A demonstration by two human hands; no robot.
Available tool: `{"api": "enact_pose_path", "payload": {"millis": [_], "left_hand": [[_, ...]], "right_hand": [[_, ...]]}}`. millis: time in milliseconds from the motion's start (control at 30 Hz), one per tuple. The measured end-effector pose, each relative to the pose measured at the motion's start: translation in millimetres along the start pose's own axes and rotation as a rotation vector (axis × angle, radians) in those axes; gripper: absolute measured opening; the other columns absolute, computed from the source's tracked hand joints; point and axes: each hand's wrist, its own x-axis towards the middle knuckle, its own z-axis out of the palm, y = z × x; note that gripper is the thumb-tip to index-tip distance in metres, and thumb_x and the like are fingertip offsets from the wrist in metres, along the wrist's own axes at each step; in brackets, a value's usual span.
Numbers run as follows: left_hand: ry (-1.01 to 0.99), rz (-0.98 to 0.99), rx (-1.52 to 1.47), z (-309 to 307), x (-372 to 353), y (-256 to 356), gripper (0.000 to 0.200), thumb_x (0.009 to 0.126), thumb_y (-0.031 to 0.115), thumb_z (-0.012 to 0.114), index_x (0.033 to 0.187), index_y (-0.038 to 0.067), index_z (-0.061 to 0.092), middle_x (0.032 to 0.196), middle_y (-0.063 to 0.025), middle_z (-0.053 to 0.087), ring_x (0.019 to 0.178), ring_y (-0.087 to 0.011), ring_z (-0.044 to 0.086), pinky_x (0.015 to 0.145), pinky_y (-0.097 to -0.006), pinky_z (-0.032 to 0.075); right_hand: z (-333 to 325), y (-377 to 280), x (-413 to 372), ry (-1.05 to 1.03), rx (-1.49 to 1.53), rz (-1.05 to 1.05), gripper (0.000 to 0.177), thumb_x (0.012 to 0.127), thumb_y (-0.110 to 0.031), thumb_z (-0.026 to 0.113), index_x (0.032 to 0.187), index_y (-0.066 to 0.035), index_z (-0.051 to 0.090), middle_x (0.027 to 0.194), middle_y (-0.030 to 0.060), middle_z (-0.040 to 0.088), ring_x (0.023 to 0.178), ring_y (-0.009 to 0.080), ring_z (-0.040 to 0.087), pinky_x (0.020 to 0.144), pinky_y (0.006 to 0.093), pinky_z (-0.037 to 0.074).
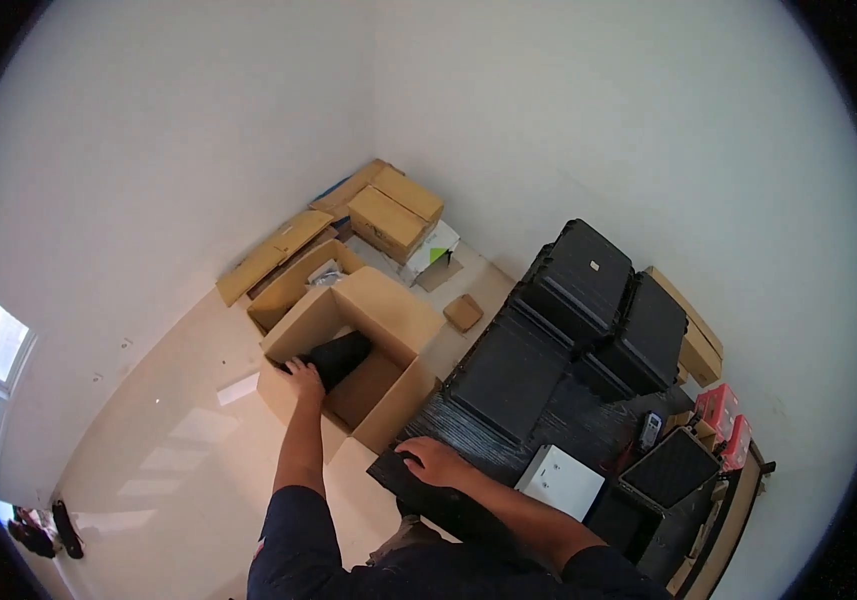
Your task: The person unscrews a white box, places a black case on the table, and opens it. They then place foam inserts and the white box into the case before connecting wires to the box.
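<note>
In front of me stands an open cardboard box [388,395] with its flaps up. My left hand [303,378] reaches over its near left wall and grips the end of a dark, rounded black piece [341,358] that leans inside. The piece looks soft, though I cannot make out its kind. Close to my body, my right hand [433,462] is closed on the edge of a long, flat black slab [458,512], perhaps foam. My forearm covers part of that slab.
Right of the box is a black table [488,452] bearing several black hard cases [588,280], a white metal box [561,483], an open foam-lined case [670,466] and a handheld meter [649,430]. More cardboard boxes [388,218] fill the corner. Shoes [67,530] lie far left.
</note>
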Motion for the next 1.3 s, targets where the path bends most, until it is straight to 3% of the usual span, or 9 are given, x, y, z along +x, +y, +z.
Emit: {"api": "enact_pose_path", "payload": {"millis": [100, 300, 467, 600, 700, 800, 967, 1100, 1300], "left_hand": [[-0.096, -0.059, 0.057, 6, 23, -1, 0.057, 0.109, 0.031, 0.035, 0.165, 0.021, 0.026, 0.172, -0.0122, 0.019, 0.155, -0.0398, 0.022, 0.117, -0.0783, 0.008], [-0.238, 0.049, 0.246, 3, 31, -3, 0.052, 0.109, 0.029, 0.035, 0.160, 0.016, 0.038, 0.171, -0.0113, 0.021, 0.153, -0.0428, 0.029, 0.118, -0.0774, 0.003], [-0.168, 0.055, -0.009, 72, 82, 11, 0.052, 0.109, 0.032, 0.038, 0.157, 0.012, 0.045, 0.169, -0.0097, 0.028, 0.150, -0.0421, 0.033, 0.120, -0.0703, 0.011], [-0.229, 0.076, 0.198, 99, 101, 22, 0.048, 0.106, 0.033, 0.048, 0.151, 0.020, 0.055, 0.164, -0.0116, 0.037, 0.144, -0.0399, 0.040, 0.111, -0.0582, 0.028], [-0.184, 0.017, 0.271, 98, 99, 25, 0.049, 0.105, 0.034, 0.050, 0.150, 0.016, 0.055, 0.160, -0.0104, 0.044, 0.144, -0.0325, 0.042, 0.106, -0.0511, 0.029], [-0.150, 0.172, 0.277, 90, 96, 14, 0.050, 0.105, 0.034, 0.049, 0.150, 0.011, 0.055, 0.156, -0.0089, 0.049, 0.140, -0.0272, 0.045, 0.108, -0.0520, 0.026], [0.142, 0.122, 0.013, 8, 46, -10, 0.042, 0.102, 0.033, 0.055, 0.138, 0.014, 0.065, 0.150, -0.0056, 0.053, 0.133, -0.0273, 0.054, 0.114, -0.0603, 0.030], [0.642, 0.192, -0.367, -48, -13, -45, 0.036, 0.094, 0.032, 0.066, 0.120, 0.008, 0.069, 0.142, -0.0099, 0.056, 0.117, -0.0336, 0.062, 0.112, -0.0659, 0.034], [1.057, 0.212, -0.664, -115, -96, -69, 0.031, 0.090, 0.023, 0.072, 0.113, 0.003, 0.071, 0.136, -0.0120, 0.061, 0.113, -0.0343, 0.063, 0.108, -0.0549, 0.044]], "right_hand": [[0, 6, 0, -0.031, 0.022, 0.085, 0.032, 0.099, -0.018, 0.062, 0.129, -0.009, 0.064, 0.133, 0.0146, 0.064, 0.127, 0.0341, 0.058, 0.109, 0.0452, 0.047], [-13, 4, 2, -0.056, 0.062, 0.184, 0.032, 0.099, -0.019, 0.062, 0.130, -0.010, 0.064, 0.131, 0.0148, 0.065, 0.124, 0.0345, 0.060, 0.107, 0.0447, 0.049], [-9, 15, -2, 0.028, 0.080, 0.166, 0.032, 0.099, -0.018, 0.062, 0.130, -0.011, 0.065, 0.124, 0.0146, 0.068, 0.115, 0.0331, 0.066, 0.100, 0.0429, 0.054], [-9, 15, -14, 0.024, 0.129, 0.217, 0.031, 0.099, -0.016, 0.062, 0.129, -0.009, 0.064, 0.124, 0.0152, 0.069, 0.113, 0.0327, 0.068, 0.097, 0.0431, 0.054], [-14, 14, -22, -0.012, 0.142, 0.268, 0.031, 0.100, -0.015, 0.061, 0.129, -0.006, 0.063, 0.126, 0.0169, 0.068, 0.115, 0.0354, 0.066, 0.097, 0.0440, 0.054], [-18, 15, -28, -0.023, 0.158, 0.310, 0.031, 0.099, -0.015, 0.061, 0.129, -0.006, 0.064, 0.125, 0.0165, 0.068, 0.114, 0.0339, 0.067, 0.097, 0.0432, 0.054], [-17, 26, -34, 0.036, 0.179, 0.288, 0.032, 0.098, -0.014, 0.062, 0.129, -0.005, 0.064, 0.123, 0.0163, 0.070, 0.109, 0.0316, 0.070, 0.093, 0.0417, 0.056], [-27, 22, -30, 0.107, 0.217, 0.242, 0.031, 0.097, -0.011, 0.063, 0.127, -0.005, 0.064, 0.120, 0.0144, 0.071, 0.104, 0.0266, 0.072, 0.092, 0.0398, 0.056], [-49, 10, -18, 0.180, 0.270, 0.207, 0.031, 0.097, -0.008, 0.063, 0.127, -0.002, 0.065, 0.118, 0.0144, 0.072, 0.104, 0.0251, 0.072, 0.090, 0.0374, 0.057]]}}
